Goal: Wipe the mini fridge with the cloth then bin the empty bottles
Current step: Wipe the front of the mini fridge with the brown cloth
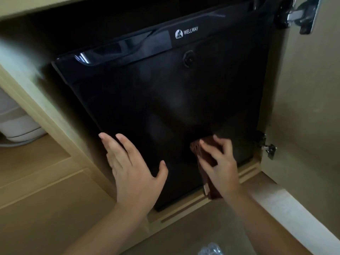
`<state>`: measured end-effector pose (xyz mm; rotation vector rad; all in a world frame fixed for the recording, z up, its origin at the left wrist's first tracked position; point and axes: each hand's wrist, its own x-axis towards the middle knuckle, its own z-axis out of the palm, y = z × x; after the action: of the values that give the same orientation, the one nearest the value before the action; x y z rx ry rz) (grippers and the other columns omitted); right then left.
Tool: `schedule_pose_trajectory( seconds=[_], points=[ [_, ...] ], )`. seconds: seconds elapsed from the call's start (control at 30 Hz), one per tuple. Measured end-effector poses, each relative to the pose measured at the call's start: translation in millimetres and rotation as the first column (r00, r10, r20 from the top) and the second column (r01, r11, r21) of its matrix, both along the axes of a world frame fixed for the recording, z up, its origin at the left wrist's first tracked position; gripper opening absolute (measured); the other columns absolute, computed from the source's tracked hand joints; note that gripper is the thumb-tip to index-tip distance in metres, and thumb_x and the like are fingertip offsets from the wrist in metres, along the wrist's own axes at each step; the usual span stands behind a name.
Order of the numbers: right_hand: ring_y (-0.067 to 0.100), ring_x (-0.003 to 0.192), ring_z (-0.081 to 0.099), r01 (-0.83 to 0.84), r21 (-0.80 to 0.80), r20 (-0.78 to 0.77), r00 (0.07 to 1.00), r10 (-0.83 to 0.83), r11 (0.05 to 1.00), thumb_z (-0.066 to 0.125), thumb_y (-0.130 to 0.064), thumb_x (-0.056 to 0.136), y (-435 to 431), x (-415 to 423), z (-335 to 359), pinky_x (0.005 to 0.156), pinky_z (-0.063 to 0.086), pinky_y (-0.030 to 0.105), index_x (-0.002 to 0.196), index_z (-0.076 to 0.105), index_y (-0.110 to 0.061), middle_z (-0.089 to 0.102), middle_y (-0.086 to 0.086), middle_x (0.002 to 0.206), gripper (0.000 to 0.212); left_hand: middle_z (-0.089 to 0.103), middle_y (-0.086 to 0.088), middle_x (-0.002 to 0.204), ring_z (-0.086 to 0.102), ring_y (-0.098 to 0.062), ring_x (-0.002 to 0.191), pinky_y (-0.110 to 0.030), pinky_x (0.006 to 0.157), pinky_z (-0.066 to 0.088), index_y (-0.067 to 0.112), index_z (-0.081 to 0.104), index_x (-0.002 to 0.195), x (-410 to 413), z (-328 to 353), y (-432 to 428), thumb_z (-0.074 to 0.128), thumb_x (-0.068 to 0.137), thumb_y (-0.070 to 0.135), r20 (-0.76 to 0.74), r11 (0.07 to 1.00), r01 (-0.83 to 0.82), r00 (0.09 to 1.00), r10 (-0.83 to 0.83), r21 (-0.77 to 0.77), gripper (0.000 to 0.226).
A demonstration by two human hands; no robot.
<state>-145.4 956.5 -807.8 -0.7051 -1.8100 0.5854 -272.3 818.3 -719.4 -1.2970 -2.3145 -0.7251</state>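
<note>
The black mini fridge (156, 92), marked WELLWAY, stands inside a pale wooden cabinet (35, 57) and nearly fills its compartment; its door is closed, so what it holds cannot be seen. The cabinet door (303, 107) is swung open at the right on two metal hinges (298, 13); only a narrow dark gap shows between the fridge's right edge and that hinge side. The left hand (132, 170) lies flat on the lower left of the fridge door, fingers straight and spread wide, fingertips at the door's left edge. The right hand (222, 168) grips a brown cloth (197, 149) and presses it against the lower right of the door; the cloth's tail hangs down to the cabinet's bottom ledge (184, 208). In the neighbouring compartment at left a white round vessel (18, 124) sits on a shelf. Clear crinkled plastic (210, 250) shows at the bottom edge, too cut off to identify.
</note>
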Motion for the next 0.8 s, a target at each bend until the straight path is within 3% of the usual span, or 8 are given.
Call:
schedule_pose_trajectory(
  seconds=[0.1, 0.23, 0.33, 0.47, 0.57, 0.6, 0.7, 0.8],
  points=[
    [0.022, 0.121, 0.045, -0.076, -0.096, 0.072, 0.994, 0.083, 0.993, 0.072, -0.004, 0.073, -7, 8, -12, 0.102, 0.036, 0.031, 0.114, 0.062, -0.013, 0.042, 0.012, 0.125, 0.042, -0.007, -0.032, 0.147, -0.006, -0.043, 0.136, -0.055, 0.105, 0.006, -0.007, 0.007, 0.14, 8, 5, -1, 0.07, 0.07, 0.035, -0.184, 0.997, 0.004, 0.983, -0.017, -0.071, 0.103],
    [0.002, 0.118, 0.032, 0.037, 0.031, -0.173, 0.984, -0.032, 0.999, 0.071, -0.002, 0.073, 22, 9, 40, 0.102, 0.029, 0.01, 0.116, 0.06, -0.01, 0.043, 0.022, 0.121, 0.045, -0.001, -0.026, 0.15, -0.006, -0.038, 0.138, -0.056, 0.103, 0.007, 0.0, 0.02, 0.14, 16, 17, 13, 0.059, 0.076, 0.04, -0.35, 0.991, 0.056, 0.932, -0.095, -0.121, 0.084],
    [0.001, 0.118, 0.029, 0.126, 0.113, -0.283, 0.955, -0.09, 0.986, 0.068, -0.009, 0.075, 41, 6, 64, 0.1, 0.026, 0.006, 0.115, 0.06, -0.008, 0.043, 0.021, 0.119, 0.041, 0.004, -0.021, 0.151, -0.001, -0.034, 0.139, -0.055, 0.103, 0.008, 0.003, 0.025, 0.138, 22, 31, 32, 0.05, 0.075, 0.039, -0.462, 0.97, 0.115, 0.863, -0.205, -0.216, 0.077],
    [0.01, 0.123, 0.035, 0.007, 0.065, -0.247, 0.969, 0.01, 0.998, 0.07, -0.008, 0.075, 22, 0, 25, 0.103, 0.03, 0.013, 0.115, 0.06, -0.011, 0.038, 0.01, 0.119, 0.042, 0.015, -0.02, 0.151, 0.004, -0.031, 0.139, -0.053, 0.104, 0.009, 0.003, 0.032, 0.136, 29, 46, 52, 0.056, 0.08, 0.036, -0.5, 0.943, 0.153, 0.816, -0.289, -0.295, 0.07],
    [0.023, 0.119, 0.047, -0.081, 0.007, -0.122, 0.989, 0.081, 0.997, 0.073, -0.007, 0.073, 18, 8, -8, 0.1, 0.038, 0.023, 0.114, 0.063, -0.014, 0.045, 0.014, 0.121, 0.043, 0.021, -0.019, 0.149, 0.01, -0.03, 0.139, -0.052, 0.104, 0.012, 0.002, 0.037, 0.133, 38, 52, 62, 0.059, 0.076, 0.034, -0.515, 0.926, 0.162, 0.792, -0.328, -0.34, 0.069],
    [0.021, 0.119, 0.048, -0.088, -0.007, -0.109, 0.99, 0.086, 0.996, 0.073, -0.008, 0.074, 20, 11, -10, 0.099, 0.04, 0.023, 0.114, 0.063, -0.016, 0.045, 0.014, 0.121, 0.043, 0.023, -0.019, 0.149, 0.013, -0.031, 0.138, -0.052, 0.103, 0.013, 0.002, 0.039, 0.132, 41, 53, 63, 0.059, 0.075, 0.033, -0.518, 0.92, 0.169, 0.784, -0.343, -0.353, 0.068],
    [-0.006, 0.114, 0.039, 0.001, -0.135, -0.326, 0.944, -0.046, 0.991, 0.069, -0.014, 0.078, 45, 18, 11, 0.097, 0.034, 0.01, 0.118, 0.058, -0.026, 0.039, 0.002, 0.121, 0.043, 0.032, -0.021, 0.145, 0.022, -0.032, 0.136, -0.05, 0.102, 0.018, 0.001, 0.043, 0.13, 51, 53, 68, 0.064, 0.073, 0.029, -0.523, 0.906, 0.191, 0.763, -0.379, -0.378, 0.066],
    [-0.006, 0.107, 0.042, 0.121, -0.237, -0.476, 0.85, -0.224, 0.964, 0.065, -0.02, 0.082, 83, 28, 45, 0.095, 0.039, 0.015, 0.121, 0.055, -0.027, 0.037, -0.002, 0.118, 0.041, 0.04, -0.021, 0.14, 0.032, -0.034, 0.132, -0.049, 0.101, 0.023, 0.001, 0.049, 0.126, 60, 52, 75, 0.068, 0.072, 0.026, -0.525, 0.892, 0.204, 0.747, -0.408, -0.402, 0.063]
  ],
)
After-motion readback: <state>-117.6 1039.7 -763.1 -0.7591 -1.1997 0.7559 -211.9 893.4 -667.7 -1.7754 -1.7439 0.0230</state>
